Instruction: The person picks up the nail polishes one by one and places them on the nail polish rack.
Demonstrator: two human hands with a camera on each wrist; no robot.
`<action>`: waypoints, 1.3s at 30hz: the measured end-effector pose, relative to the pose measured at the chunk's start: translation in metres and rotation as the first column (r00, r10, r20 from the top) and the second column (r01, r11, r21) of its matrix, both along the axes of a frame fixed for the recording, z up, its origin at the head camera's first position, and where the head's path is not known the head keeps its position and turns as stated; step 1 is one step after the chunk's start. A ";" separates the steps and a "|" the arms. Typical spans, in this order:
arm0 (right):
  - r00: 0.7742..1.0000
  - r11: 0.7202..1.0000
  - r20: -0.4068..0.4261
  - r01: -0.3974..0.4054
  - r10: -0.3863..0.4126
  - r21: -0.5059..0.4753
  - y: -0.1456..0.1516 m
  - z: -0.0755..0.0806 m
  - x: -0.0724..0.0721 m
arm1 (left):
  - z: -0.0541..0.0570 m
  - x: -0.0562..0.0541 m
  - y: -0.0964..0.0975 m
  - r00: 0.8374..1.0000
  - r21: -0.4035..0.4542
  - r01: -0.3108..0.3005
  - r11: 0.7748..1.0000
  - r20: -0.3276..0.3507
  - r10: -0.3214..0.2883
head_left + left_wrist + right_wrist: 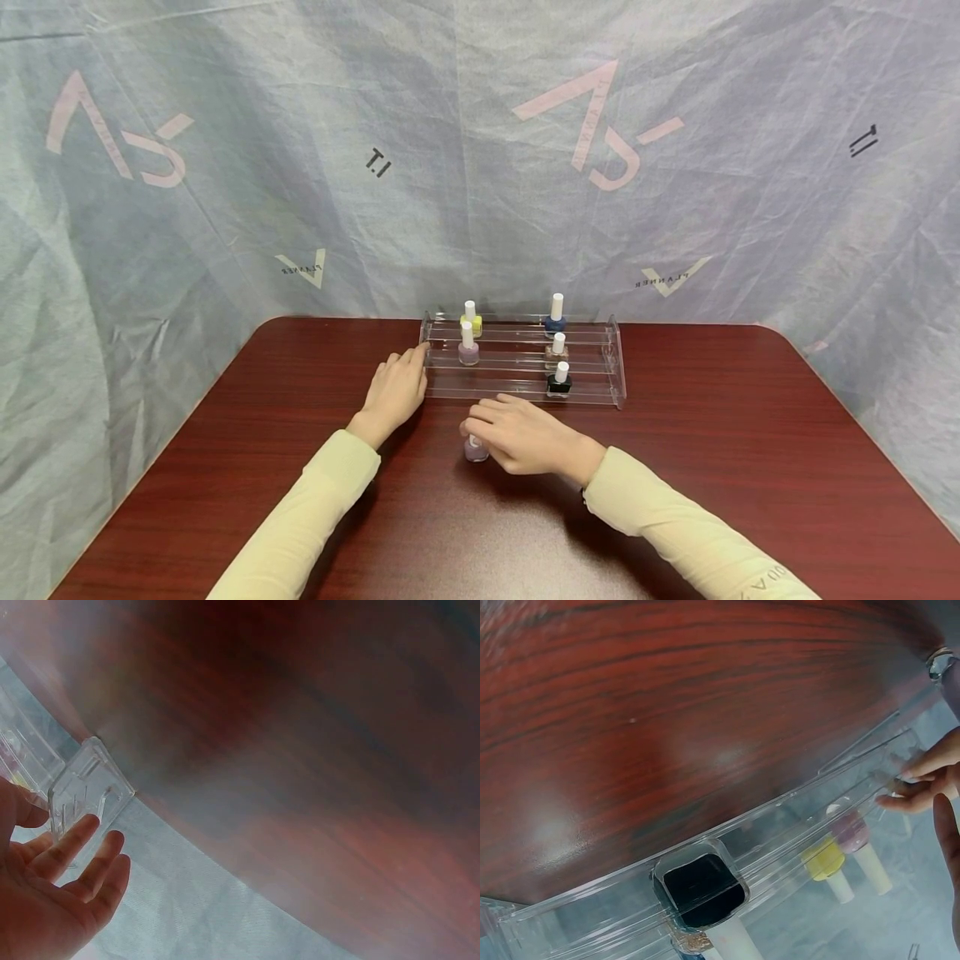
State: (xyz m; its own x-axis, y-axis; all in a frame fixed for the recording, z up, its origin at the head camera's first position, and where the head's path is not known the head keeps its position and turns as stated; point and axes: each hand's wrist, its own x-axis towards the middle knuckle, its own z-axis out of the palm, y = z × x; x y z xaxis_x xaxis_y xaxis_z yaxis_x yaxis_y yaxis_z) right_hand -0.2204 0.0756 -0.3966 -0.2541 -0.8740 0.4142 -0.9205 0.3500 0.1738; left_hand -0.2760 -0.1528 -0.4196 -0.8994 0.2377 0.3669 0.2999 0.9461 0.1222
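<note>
A clear acrylic display rack (525, 387) stands on the table, bearing small nail polish bottles with white caps. At its left end, my left hand (396, 387) holds the side panel (88, 784) between thumb and fingers, the other fingers spread outside it. In front of the rack, my right hand (517, 433) pinches a purple nail polish bottle (476, 451) near its white cap; the fingers mostly hide the cap. Another purple bottle (468, 353) sits on the rack's left side, before a yellow bottle (476, 326).
On the rack's right side stand a blue bottle (555, 323) at the back, a glittery brownish bottle (556, 357) in the middle and a black bottle (705, 889) in front. The dark red wooden table (697, 467) ends at a grey printed cloth (480, 167) behind the rack.
</note>
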 end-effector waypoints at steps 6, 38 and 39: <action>1.000 1.000 0.005 0.003 -0.003 -0.006 -0.001 0.002 -0.003 | 0.000 0.000 0.000 1.000 -0.002 0.000 1.000 -0.002 0.000; 0.996 0.995 -0.028 0.079 -0.080 -0.060 -0.003 0.024 -0.034 | 0.002 0.002 0.001 1.000 -0.003 -0.001 1.000 -0.011 0.001; 0.996 0.995 -0.028 0.081 -0.083 -0.060 -0.003 0.024 -0.035 | 0.002 0.002 0.001 1.000 -0.004 -0.001 1.000 -0.011 0.001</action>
State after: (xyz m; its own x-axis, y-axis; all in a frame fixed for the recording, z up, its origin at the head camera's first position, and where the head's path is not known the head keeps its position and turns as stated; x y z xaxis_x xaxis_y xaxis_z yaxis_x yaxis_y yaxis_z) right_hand -0.2552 0.0722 -0.3724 -0.3102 -0.8246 0.4731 -0.8830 0.4342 0.1780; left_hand -0.2739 -0.1515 -0.4176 -0.8956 0.2379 0.3758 0.3000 0.9469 0.1155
